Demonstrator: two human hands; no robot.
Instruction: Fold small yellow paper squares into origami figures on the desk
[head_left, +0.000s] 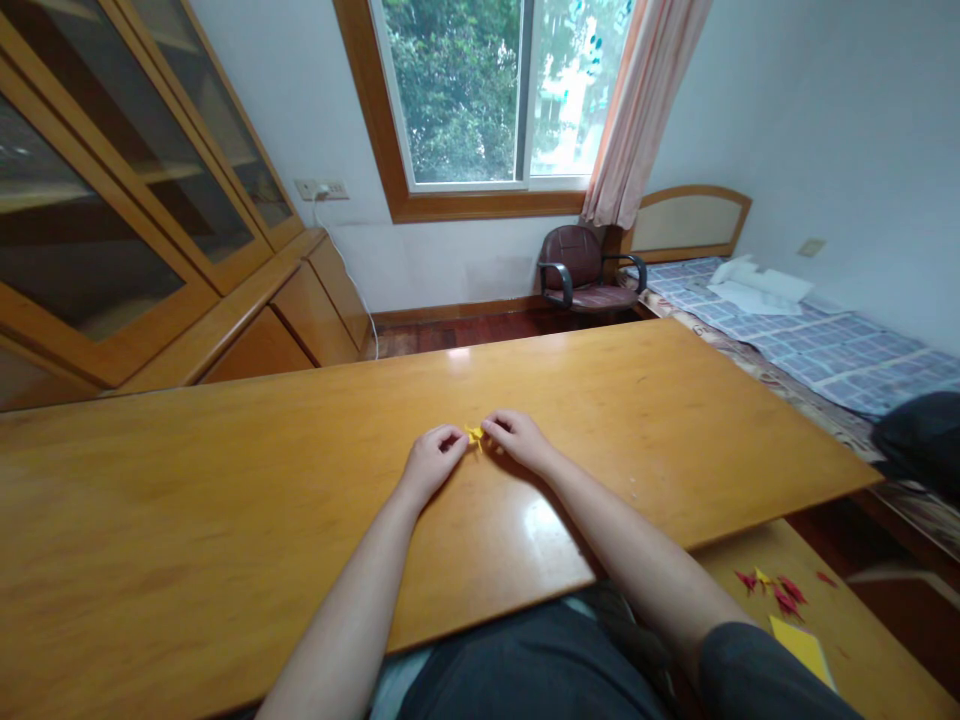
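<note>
Between my two hands, just above the wooden table (247, 480), is a small yellow paper crane (475, 436) with thin pointed ends. My left hand (435, 462) pinches its left side between thumb and fingertips. On the opposite side, my right hand (519, 440) pinches it in the same way, fingers curled. The crane's fine folds are too small to make out. Both forearms reach in from the near edge of the table.
Red folded paper pieces (787, 595), a small yellow one (763, 577) and yellow paper (801, 648) lie on a lower surface at right. Beyond the table stand a chair (574, 255) and a bed (840, 350). Glass-doored cabinets (202, 225) line the left.
</note>
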